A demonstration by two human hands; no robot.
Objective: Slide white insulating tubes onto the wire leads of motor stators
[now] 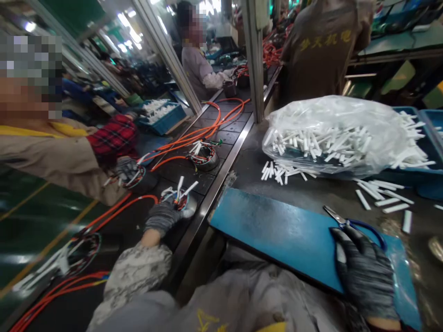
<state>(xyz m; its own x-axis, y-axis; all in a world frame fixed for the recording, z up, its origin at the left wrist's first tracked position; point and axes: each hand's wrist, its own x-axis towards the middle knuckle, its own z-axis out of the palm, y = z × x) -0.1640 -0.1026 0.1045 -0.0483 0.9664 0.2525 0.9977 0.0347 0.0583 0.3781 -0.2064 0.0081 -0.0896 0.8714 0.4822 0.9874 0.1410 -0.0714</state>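
My left hand [162, 216], in a grey knit glove, is closed on the near side of a motor stator [188, 207] on the conveyor. Two white sleeves [187, 188] stick up from the stator's wires, and an orange cable leads off it to the left. My right hand [367, 267], in a grey and black glove, lies over the blue-handled scissors [335, 215] on a blue mat [277, 230]. Its fingers curl over one handle; the other loop shows beside them. The blades point away to the left.
More stators [204, 157] with orange cables [207, 124] stand along the conveyor. A plastic bag [328, 133] of white sleeves rests by a blue bin [429, 177], with loose sleeves [384, 193] around. At left, a co-worker's gloved hand [127, 169] touches another stator.
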